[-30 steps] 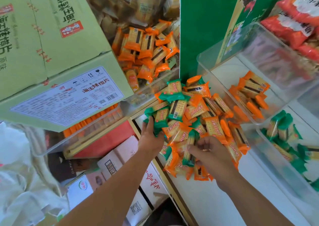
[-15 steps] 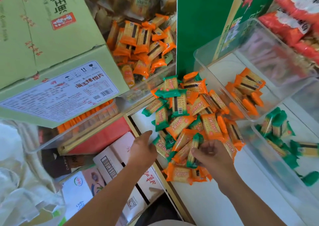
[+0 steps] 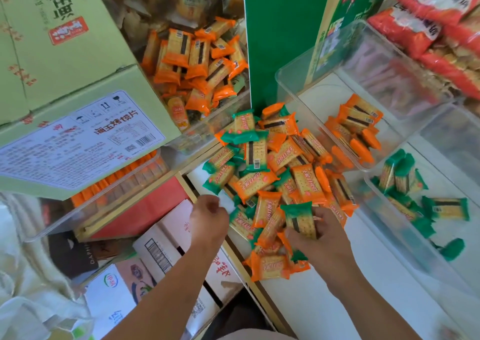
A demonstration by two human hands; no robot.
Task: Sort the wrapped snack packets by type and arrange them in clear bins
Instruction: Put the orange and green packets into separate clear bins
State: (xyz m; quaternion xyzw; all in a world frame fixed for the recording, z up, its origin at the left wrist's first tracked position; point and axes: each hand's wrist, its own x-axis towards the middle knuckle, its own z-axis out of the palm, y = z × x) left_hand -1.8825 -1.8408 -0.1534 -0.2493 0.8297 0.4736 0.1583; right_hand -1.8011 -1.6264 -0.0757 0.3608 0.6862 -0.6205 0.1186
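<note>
A mixed pile of orange and green wrapped packets (image 3: 272, 173) lies on the white shelf. My right hand (image 3: 322, 246) is at the pile's near side and grips a green-ended packet (image 3: 298, 217), lifted slightly above the others. My left hand (image 3: 207, 217) hovers at the pile's left edge with its fingers curled; I see nothing in it. A clear bin (image 3: 285, 80) to the right holds a few orange packets (image 3: 353, 129). A second clear bin (image 3: 376, 191) nearer on the right holds green packets (image 3: 405, 178).
A bin of orange packets (image 3: 197, 61) stands at the back left behind a large green carton (image 3: 65, 80). Red snack bags (image 3: 428, 15) are stacked at the top right. Printed cartons (image 3: 161, 248) sit below the shelf's front edge.
My left hand has drawn back from the pile and curled up. My right hand has lifted a green-ended packet out of the pile's near side.
</note>
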